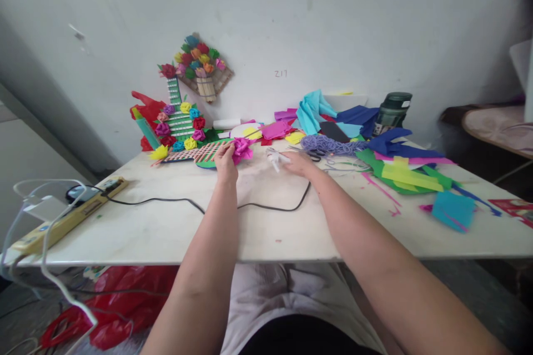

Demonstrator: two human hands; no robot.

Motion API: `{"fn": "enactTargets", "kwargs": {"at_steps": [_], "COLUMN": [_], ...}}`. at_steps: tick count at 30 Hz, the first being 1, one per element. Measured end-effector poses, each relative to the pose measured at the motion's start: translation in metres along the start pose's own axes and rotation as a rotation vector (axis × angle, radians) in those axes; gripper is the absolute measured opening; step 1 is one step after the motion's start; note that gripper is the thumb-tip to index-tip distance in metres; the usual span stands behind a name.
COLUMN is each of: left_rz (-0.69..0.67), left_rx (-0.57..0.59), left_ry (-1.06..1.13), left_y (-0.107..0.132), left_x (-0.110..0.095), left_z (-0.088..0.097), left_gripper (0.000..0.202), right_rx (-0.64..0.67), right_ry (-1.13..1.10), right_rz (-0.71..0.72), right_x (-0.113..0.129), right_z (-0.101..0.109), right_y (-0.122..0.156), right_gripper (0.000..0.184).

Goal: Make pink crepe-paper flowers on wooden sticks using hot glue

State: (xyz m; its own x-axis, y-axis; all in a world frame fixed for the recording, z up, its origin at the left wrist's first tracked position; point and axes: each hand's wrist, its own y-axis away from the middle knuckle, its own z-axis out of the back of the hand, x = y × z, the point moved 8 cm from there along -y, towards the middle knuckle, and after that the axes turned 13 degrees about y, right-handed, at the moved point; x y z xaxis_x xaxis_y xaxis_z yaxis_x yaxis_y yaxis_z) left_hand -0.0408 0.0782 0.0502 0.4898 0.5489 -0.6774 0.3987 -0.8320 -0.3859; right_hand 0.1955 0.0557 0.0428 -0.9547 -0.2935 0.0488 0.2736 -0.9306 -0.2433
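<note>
- Head view: the left hand (pixel 226 163) has its grip pinched, seemingly on the near edge of the pink flower (pixel 242 150), which sits mid-tabletop (pixel 275 233) beside the stick lattice (pixel 183 155). Fingertip contact is partly hidden; a pinch there probably spares the petals from crushing.
- The right hand (pixel 297 162) has its grip closed round a white tool (pixel 276 160), perhaps a glue gun. Its front points towards the flower, likely so that both meet within easy reach.
- A black cord (pixel 287 210) lies slack between the strip (pixel 89 208) and the right hand, presumably to give the tool free play.
- The green craft (pixel 179 116) stands upright by the wall (pixel 353 39), probably for support; the bouquet (pixel 200 61) is up on the wall itself.
- Yarn (pixel 333 145) and blue paper (pixel 314 108) lie beyond the right hand, perhaps as stock at arm's length.
- Writing: "217" appears on the wall. The bottle (pixel 391 116) bears a pale label, and the red sheet (pixel 514 209) has print; neither is legible. No brand can be read.
</note>
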Motion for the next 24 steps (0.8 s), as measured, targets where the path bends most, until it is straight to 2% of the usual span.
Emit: {"fn": "enactTargets", "kwargs": {"at_steps": [1, 4, 8, 10, 14, 17, 19, 24], "left_rz": [-0.017, 0.057, 0.139, 0.16, 0.215, 0.303, 0.356, 0.429], "left_rx": [-0.003, 0.044, 0.104, 0.12, 0.152, 0.195, 0.229, 0.305], "left_ry": [0.055, 0.1, 0.075, 0.076, 0.077, 0.081, 0.083, 0.05], "left_y": [0.003, 0.012, 0.019, 0.02, 0.022, 0.028, 0.032, 0.042], "left_x": [-0.001, 0.004, 0.008, 0.009, 0.013, 0.019, 0.022, 0.026], "left_z": [-0.002, -0.014, -0.024, -0.026, -0.028, -0.033, -0.036, -0.043], "left_gripper": [0.017, 0.021, 0.021, 0.02, 0.02, 0.022, 0.024, 0.023], "right_rx": [0.027, 0.057, -0.011, -0.12, -0.466, -0.587, -0.564, -0.334], "right_ry": [0.029, 0.123, 0.214, 0.218, 0.126, 0.098, 0.076, -0.109], "right_rz": [0.036, 0.078, 0.121, 0.125, 0.055, 0.029, 0.035, 0.049], "right_x": [0.005, 0.015, 0.023, 0.025, 0.025, 0.023, 0.02, 0.008], "right_z": [-0.004, -0.011, -0.006, 0.008, 0.053, 0.071, 0.07, 0.045], "right_y": [0.0, 0.002, 0.004, 0.005, 0.014, 0.019, 0.016, 0.003], "right_gripper": [0.047, 0.049, 0.044, 0.036, 0.031, 0.034, 0.035, 0.034]}}
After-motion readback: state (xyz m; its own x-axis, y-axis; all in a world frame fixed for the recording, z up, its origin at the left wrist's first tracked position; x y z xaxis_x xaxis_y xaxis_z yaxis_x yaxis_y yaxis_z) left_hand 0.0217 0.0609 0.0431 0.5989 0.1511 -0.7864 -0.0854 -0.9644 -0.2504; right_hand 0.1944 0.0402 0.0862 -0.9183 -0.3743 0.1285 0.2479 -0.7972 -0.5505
